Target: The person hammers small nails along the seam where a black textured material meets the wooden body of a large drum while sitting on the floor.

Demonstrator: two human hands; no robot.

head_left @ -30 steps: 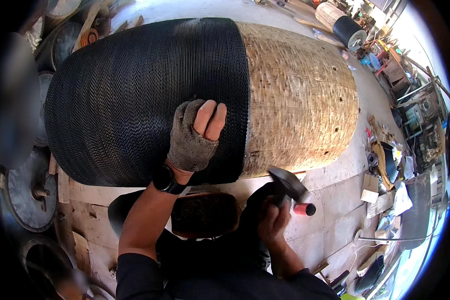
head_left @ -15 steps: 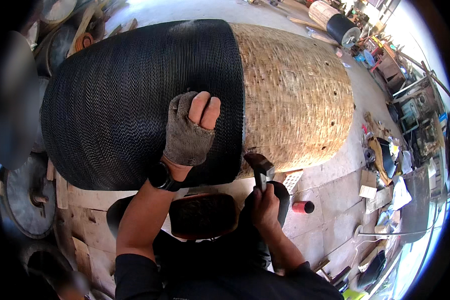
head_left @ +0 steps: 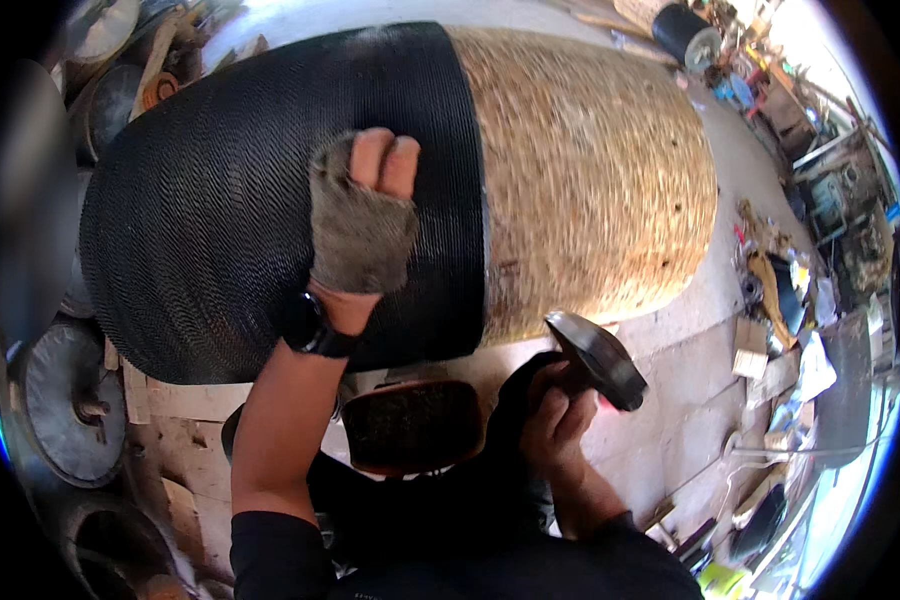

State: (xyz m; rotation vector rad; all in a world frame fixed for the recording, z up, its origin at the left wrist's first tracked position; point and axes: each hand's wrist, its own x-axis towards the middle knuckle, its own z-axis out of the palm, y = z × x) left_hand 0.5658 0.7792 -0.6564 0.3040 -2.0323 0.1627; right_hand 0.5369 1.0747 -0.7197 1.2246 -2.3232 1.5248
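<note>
In front of me lies a large drum; its left part is wound in black, fine-toothed ridges and its right part is a mottled tan, wood-like surface. My left hand, in a grey glove that leaves two fingertips bare, presses on the black part near its right edge. Its fingers are curled together, and whatever lies under them is hidden. My right hand grips a hammer just off the drum's near side. The dark hammer head is lifted clear of the drum; most of the handle is hidden.
A dark-topped stool stands between my knees. Round metal discs crowd the left side. A smaller half-black drum lies at the far right, with cardboard, bags and tools along the right.
My right hand has swung the hammer right and away from the seam between black and tan. My left hand has shifted slightly up and left on the drum, which looks motion-blurred.
</note>
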